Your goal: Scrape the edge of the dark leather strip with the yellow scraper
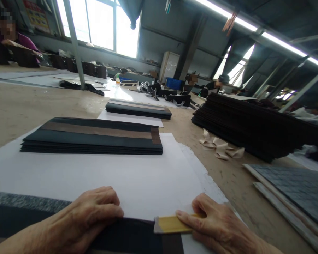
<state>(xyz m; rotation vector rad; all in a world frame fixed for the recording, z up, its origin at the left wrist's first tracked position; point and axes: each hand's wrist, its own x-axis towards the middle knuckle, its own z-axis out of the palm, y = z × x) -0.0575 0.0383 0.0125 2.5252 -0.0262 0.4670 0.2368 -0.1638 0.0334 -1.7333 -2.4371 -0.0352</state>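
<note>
Along the near edge lies a dark panel (137,233) with brown strips, on white paper. My left hand (95,211) bends over its far edge, fingers together and closed on that edge; the fingertips are partly hidden. My right hand (214,222) grips a flat yellow scraper-like tool (172,224) with a greyish end. The tool lies across the panel's far edge near its right end, over a brown strip, with my index finger stretched along it. A speckled grey strip (23,201) runs beside my left forearm.
Ahead on the white paper (137,176) sits a stack of dark panels (95,137), with a smaller stack (137,108) behind. At right are a tall dark pile (243,123), beige scraps (221,146) and grey boards (294,194). A pole (75,46) stands left; people work beyond.
</note>
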